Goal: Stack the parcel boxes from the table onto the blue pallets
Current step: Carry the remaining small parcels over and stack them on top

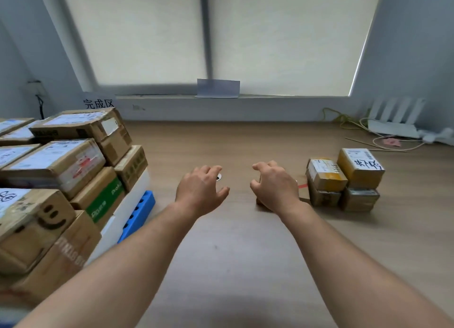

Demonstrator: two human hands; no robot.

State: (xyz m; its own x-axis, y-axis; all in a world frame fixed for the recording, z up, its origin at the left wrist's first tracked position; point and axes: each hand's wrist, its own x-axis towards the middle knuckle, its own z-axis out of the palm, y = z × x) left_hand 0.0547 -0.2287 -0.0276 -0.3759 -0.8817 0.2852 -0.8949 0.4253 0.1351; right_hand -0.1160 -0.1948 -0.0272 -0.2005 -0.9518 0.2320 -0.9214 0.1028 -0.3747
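Two bare forearms are reaching out over a light wood-grain tabletop (233,249). The left hand (200,191) is hovering with its fingers loosely curled and apart, gripping nothing, its fingertips just beside a small round silver object (218,177). The right hand (275,187) is hanging level with it, fingers likewise relaxed and curled. It is hiding most of a small brown carton with red tape (303,192), and whether it is touching that carton cannot be told.

Just beyond the right hand, four small taped cardboard parcel boxes (324,178) are sitting on the tabletop in two stacks of two, touching each other. The far upper one, a yellow-brown box (360,168), is showing a white label with black handwriting.

Well apart on the left, a tall pile of brown cardboard parcels (56,165) is resting on a blue plastic pallet with round holes (138,213), with a white slab (130,200) lying between. One carton is bearing a printed smiley face (51,217), another a green panel (104,200).

Behind the pile, a sign with black Chinese characters (99,103) is standing against the wall. A folded white card (218,88) is leaning on the window sill below drawn cream roller blinds (282,38). At far right, a white router with upright antennas (395,122) is sitting among loose cables (383,143).
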